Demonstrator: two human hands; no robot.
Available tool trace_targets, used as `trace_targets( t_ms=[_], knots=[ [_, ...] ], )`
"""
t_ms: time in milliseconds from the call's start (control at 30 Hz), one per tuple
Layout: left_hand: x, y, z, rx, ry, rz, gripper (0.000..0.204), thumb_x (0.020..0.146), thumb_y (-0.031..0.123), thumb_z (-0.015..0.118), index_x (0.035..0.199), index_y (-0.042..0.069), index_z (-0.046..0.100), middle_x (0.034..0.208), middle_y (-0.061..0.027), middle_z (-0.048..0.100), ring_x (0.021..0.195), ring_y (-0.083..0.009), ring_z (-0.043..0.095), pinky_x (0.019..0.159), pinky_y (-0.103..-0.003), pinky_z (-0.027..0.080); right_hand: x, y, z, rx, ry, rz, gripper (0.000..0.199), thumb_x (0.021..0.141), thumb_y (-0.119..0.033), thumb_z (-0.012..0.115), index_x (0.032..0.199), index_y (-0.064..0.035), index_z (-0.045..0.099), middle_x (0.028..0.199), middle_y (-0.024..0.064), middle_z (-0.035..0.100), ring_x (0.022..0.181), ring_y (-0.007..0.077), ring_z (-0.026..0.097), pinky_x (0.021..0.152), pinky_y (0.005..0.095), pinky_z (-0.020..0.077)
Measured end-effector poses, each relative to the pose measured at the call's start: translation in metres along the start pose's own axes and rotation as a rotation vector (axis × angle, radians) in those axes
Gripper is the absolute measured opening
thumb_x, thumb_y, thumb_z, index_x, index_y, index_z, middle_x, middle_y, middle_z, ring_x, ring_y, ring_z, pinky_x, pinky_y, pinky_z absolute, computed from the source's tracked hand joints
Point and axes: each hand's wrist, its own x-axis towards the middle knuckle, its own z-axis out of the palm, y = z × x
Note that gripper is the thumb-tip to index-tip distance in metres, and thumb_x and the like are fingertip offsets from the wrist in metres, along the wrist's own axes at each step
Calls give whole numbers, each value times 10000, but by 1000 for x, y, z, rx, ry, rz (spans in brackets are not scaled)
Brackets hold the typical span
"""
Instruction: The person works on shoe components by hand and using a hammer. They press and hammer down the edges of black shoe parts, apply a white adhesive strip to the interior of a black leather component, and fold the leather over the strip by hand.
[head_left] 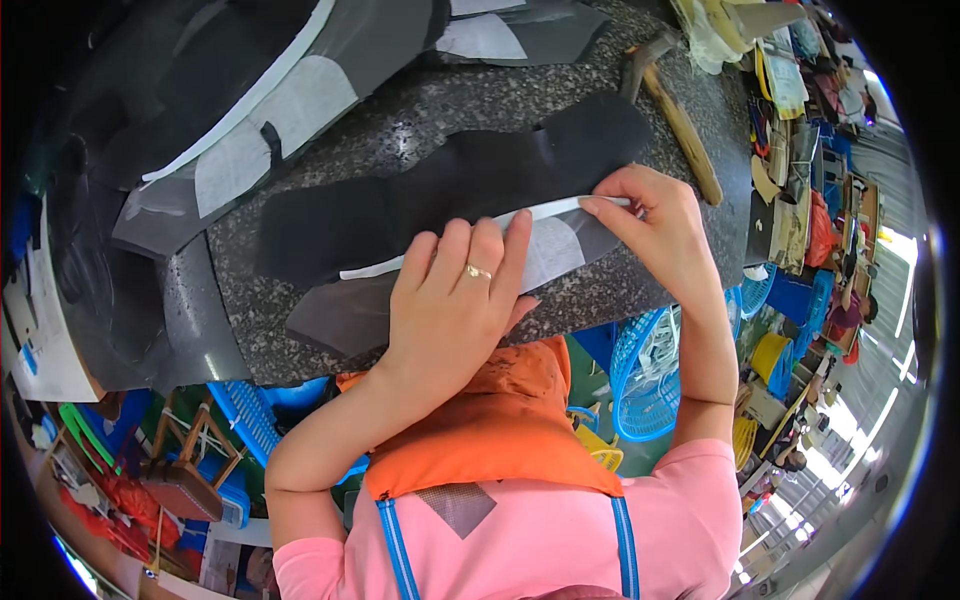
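A long black leather-like piece [330, 228] lies on the speckled stone worktop [400, 125]. Along its near edge runs a narrow white strip [560, 207], beside a dark grey piece [345, 315] that carries a whitish patch [553, 252]. My left hand [450, 295] rests on the strip and the grey piece with its fingers stretched out, covering part of both. At the strip's right end, my right hand [660, 220] pinches the white strip between thumb and forefinger.
A hammer [685, 130] with a wooden handle lies at the far right of the worktop. Similar dark pieces with white edging [250, 110] are stacked at the far left. Blue plastic baskets [640, 385] stand below the near edge. A yellowish plastic bag [715, 35] sits at the far right corner.
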Motion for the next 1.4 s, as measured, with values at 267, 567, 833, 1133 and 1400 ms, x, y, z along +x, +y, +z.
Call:
trace_targets(
  t_ms=[267, 567, 833, 1133, 1400],
  knots=[
    [-5, -4, 6, 150, 148, 78, 463, 676, 256, 781, 1048, 28, 626, 1132, -148, 639, 1109, -300, 570, 920, -419, 427, 31, 10, -19, -385, -168, 195, 392, 721, -363, 807, 715, -49, 572, 734, 99, 625, 714, 310, 629, 641, 402, 476],
    [-26, -4, -9, -253, 139, -215, 217, 787, 93, 722, 1000, 60, 703, 1178, -84, 688, 1127, -265, 590, 891, -362, 477, 48, -71, 39, -359, 115, -633, 511, 643, -276, 817, 1058, -46, 628, 951, 81, 626, 878, 281, 623, 800, 396, 459],
    [-82, -21, -7, 203, 215, -188, 320, 776, 68, 698, 1097, 72, 697, 1234, -79, 652, 1163, -325, 576, 1030, -455, 377, -4, -71, 52, -44, -31, -910, 256, 819, -150, 641, 1032, -19, 693, 1069, 106, 659, 881, 264, 643, 783, 350, 506],
    [-74, -43, -49, -514, 282, -518, 696, 775, -141, 660, 1392, 21, 381, 1540, -196, 282, 1215, -299, 558, 905, -356, 541, 7, -55, 46, -70, -322, -1011, 281, 769, -113, 630, 1010, 24, 676, 1193, 148, 659, 1054, 291, 667, 892, 376, 552],
    [-76, -66, -68, -74, 4, -31, 196, 692, 47, 677, 886, 56, 646, 1238, -117, 650, 965, -295, 685, 858, -389, 568, 11, -73, 47, -312, -359, -1058, 164, 756, -209, 609, 841, -76, 655, 1229, 78, 643, 989, 168, 582, 749, 287, 505]
  ],
)
